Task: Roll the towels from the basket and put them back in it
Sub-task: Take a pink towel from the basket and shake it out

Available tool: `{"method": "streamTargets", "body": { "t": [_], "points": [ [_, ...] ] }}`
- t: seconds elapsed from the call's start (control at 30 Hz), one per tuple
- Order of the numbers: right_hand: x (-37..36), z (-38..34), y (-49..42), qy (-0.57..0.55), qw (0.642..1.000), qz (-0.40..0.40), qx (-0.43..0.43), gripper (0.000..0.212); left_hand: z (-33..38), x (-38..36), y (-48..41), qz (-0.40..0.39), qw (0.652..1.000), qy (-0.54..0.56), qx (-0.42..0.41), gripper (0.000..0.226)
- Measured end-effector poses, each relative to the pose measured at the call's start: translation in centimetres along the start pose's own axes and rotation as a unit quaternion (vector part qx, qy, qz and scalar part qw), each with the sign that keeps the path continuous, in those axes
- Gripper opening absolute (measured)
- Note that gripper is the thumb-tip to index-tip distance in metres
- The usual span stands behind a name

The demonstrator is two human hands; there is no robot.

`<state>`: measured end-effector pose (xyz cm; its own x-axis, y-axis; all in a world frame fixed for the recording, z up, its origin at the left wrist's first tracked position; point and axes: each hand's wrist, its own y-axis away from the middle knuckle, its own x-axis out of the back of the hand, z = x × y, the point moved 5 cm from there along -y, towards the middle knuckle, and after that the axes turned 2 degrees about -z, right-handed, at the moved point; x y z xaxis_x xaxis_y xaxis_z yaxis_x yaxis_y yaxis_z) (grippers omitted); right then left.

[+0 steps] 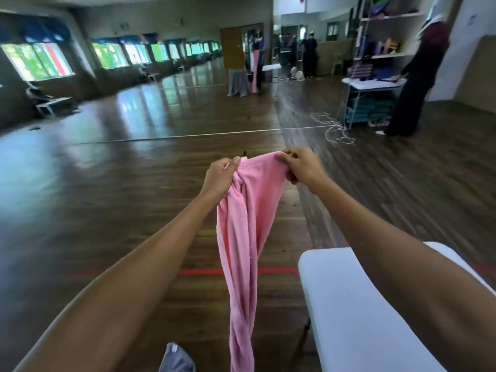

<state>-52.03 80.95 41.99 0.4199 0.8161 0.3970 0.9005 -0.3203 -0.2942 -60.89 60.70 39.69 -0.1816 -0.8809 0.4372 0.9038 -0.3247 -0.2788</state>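
Holds a pink towel (247,224) up in mid-air, both arms stretched forward over a dark wooden floor (107,183). Pinches the towel's top edge at two points: left grip (220,178) with fingers curled round a bunched, twisted fold at the left end, right grip (300,165) with thumb and fingertips nipping the right corner. Between the two grips, a short span of hem, rising slightly toward the right. Below that, hanging straight down as a long, loosely twisted rope, with the lower end running out past the bottom of the view. Touching nothing but the two grips, as far as can be seen.

Lower right, the corner of a white worktop (349,304), partly covered by the right forearm and apart from the towel. At the bottom edge, left of the towel, a bit of grey-blue cloth (175,358); cannot tell what it belongs to.

On the floor, a red line (204,271) passing behind the towel, and a white cord (335,130) tangled farther off. Far right, a person in dark clothes (418,76) standing at a far worktop (373,83) before shelves (389,30) of coloured things. Along the left wall, a row of bright windows (40,60).
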Motion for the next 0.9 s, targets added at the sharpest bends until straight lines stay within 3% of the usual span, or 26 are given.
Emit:
{"method": "streamTargets", "body": {
  "t": [0.2,0.33,0.43,0.53,0.73,0.9],
  "points": [
    [6.8,5.2,-9.4,0.076,0.995,0.065,-0.027,0.024,1.7,-9.7,-11.1,-0.082,0.996,0.026,-0.002,0.042],
    [12.8,10.4,-14.3,0.146,0.975,0.161,-0.05,0.025,1.2,-15.0,-17.3,-0.123,0.989,0.085,0.009,0.017],
    [17.5,14.7,-16.3,0.196,0.954,0.208,-0.087,0.02,-0.7,-17.5,-21.4,-0.148,0.987,0.06,0.007,0.024],
    [22.7,18.9,-16.9,0.238,0.932,0.239,-0.131,0.017,-3.6,-19.7,-25.6,-0.111,0.993,0.038,0.01,0.026],
    [31.6,25.8,-12.2,0.219,0.888,0.337,-0.224,0.028,-7.9,-22.3,-29.1,-0.047,0.997,0.031,0.048,0.027],
    [35.5,29.9,-4.3,0.2,0.858,0.39,-0.269,0.027,-9.8,-24.3,-24.7,0.029,0.974,0.155,0.163,0.029]
  ]
}}
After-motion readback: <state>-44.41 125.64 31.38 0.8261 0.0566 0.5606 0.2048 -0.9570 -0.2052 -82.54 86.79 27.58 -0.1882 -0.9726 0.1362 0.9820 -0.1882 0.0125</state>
